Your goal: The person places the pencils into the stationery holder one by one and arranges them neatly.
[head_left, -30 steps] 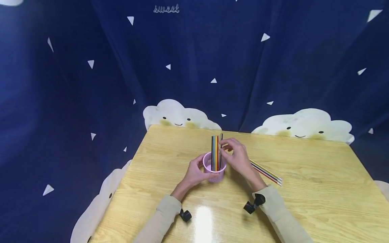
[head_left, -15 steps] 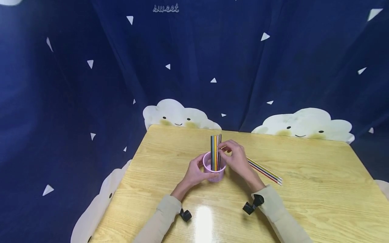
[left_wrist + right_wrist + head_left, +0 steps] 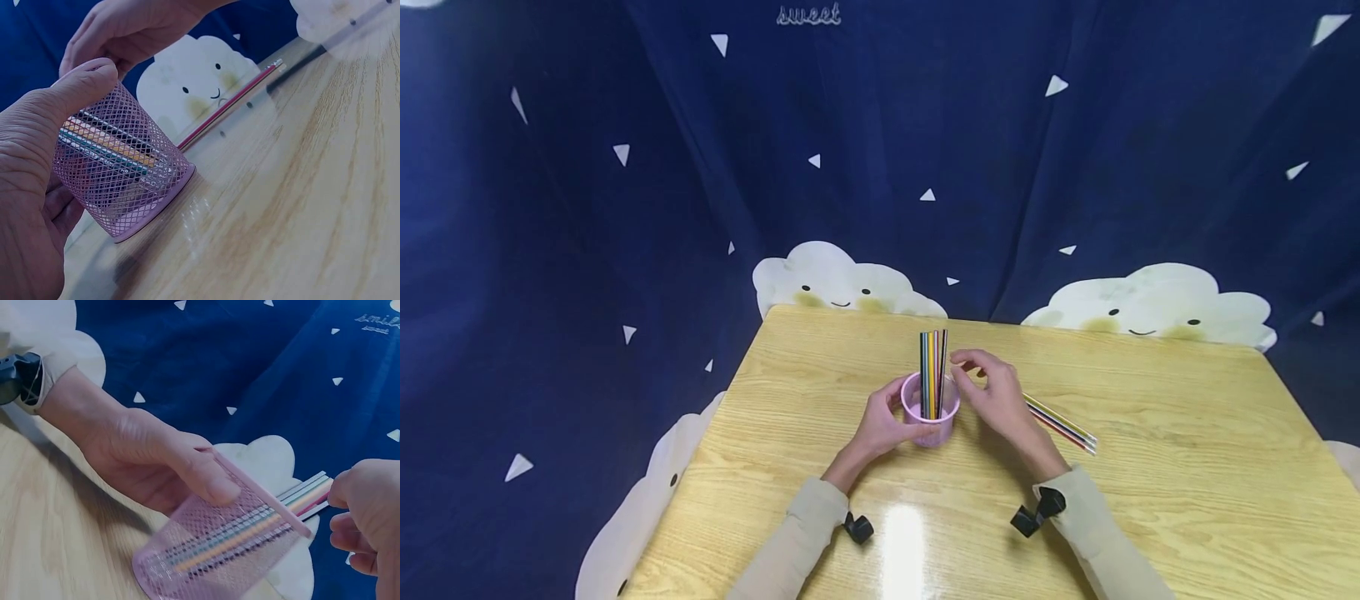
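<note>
My left hand [image 3: 880,427] grips a pink mesh pencil cup [image 3: 934,440], thumb over the near side by the rim. The cup stands on the table with several pencils [image 3: 932,375] upright inside, dark, blue, yellow, red and black-striped, their tops well above the rim. Right of these pencils is my right hand [image 3: 996,396], its fingers loosely bent with nothing between them, a small gap from the pencils in the head view. Through the mesh wall [image 3: 140,156] the pencils' lower ends show in the left wrist view.
Several loose pencils [image 3: 1063,423], yellow, black and red with pale ends, lie on the wooden table [image 3: 1187,467] right of the cup, partly behind my right forearm. A dark blue curtain [image 3: 880,150] with clouds and triangles hangs behind the table's far edge.
My right hand has let go of the black-striped pencil, now leaning among the others in the cup, and has drawn back slightly to the right. My left hand stays on the cup.
</note>
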The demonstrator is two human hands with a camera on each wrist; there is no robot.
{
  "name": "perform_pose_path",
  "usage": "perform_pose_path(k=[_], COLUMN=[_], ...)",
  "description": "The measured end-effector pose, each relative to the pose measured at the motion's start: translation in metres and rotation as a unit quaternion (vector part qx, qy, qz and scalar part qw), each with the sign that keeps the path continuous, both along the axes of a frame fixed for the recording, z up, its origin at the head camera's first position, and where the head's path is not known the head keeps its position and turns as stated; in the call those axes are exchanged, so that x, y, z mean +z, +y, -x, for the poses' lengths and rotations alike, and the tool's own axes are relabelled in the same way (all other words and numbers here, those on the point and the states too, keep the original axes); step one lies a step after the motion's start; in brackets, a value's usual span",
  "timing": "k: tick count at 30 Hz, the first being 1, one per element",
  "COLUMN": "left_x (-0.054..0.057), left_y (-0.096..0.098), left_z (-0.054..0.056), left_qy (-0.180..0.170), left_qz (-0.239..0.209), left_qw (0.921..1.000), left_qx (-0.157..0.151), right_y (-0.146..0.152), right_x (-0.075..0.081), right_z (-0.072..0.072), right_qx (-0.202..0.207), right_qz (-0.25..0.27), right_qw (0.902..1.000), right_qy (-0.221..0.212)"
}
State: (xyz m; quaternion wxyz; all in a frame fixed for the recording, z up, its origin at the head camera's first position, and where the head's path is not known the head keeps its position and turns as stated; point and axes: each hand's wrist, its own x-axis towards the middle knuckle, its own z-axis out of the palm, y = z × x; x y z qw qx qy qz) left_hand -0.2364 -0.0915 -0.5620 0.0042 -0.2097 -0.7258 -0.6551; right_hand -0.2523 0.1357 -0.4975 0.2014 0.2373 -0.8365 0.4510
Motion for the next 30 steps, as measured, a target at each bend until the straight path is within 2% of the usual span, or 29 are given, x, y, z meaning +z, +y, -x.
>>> perform_pose_path(k=[5,12,21,30], left_x=[0.0,0.0,0.0,-0.001], left_y=[0.0,0.0,0.0,0.001], left_z=[0.0,0.001,0.0,0.001], left_qy=[0.004,0.0,-0.009,0.005], left_qz=[0.0,0.005,0.019,0.019], left_qw=[1.0,1.0,0.9998,0.9998], left_qx=[0.002,0.0,0.008,0.009], right_y=[0.022,0.053,0.074,0.086], right_x=[-0.006,-0.026,-0.046,-0.061], right_z=[-0.004,-0.009,-0.016,-0.024], right_qx=[-0.012,-0.031,-0.042,-0.068], right_qz=[-0.013,-0.061,-0.105,-0.167], right_qw=[0.9997,0.9975,0.9929,0.9836], right_qy=[0.018,0.016,0.035,-0.005])
